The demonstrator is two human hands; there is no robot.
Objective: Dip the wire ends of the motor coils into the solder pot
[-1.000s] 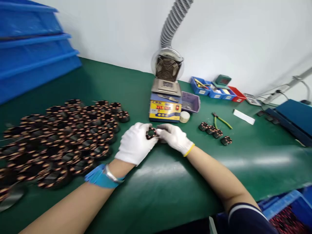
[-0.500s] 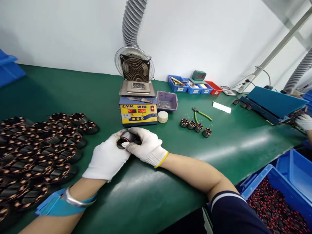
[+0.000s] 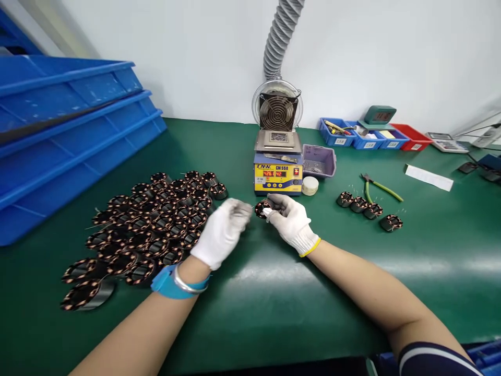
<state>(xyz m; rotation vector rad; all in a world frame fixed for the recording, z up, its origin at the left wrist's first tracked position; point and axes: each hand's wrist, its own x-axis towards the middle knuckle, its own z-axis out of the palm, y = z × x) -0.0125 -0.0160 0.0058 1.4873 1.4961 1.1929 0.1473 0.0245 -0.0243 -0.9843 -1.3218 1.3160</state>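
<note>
In my gloved right hand (image 3: 290, 218) is a motor stator (image 3: 262, 210), a dark ring with copper windings, gripped between thumb and fingers in front of the solder pot (image 3: 278, 172). My gloved left hand (image 3: 227, 230) is just left of that stator, fingers pinched together; whatever they hold is too small to make out. Left of this hand, many similar stators (image 3: 156, 224) sit close together on the green table. To the right, several stators with upright wire ends (image 3: 365, 208) stand in a short row beside green-handled cutters (image 3: 379, 189).
Behind the solder pot are a fan (image 3: 278, 112) and a grey duct (image 3: 279, 42). A purple tray (image 3: 332, 162) and a round white tin (image 3: 310, 186) stand beside it. Stacked blue crates (image 3: 78, 141) rise at left. Small bins (image 3: 334, 138) line the wall.
My left hand has come off the stator and moved to its left. My right hand keeps hold of it. The view has swung left, bringing the blue crates into sight.
</note>
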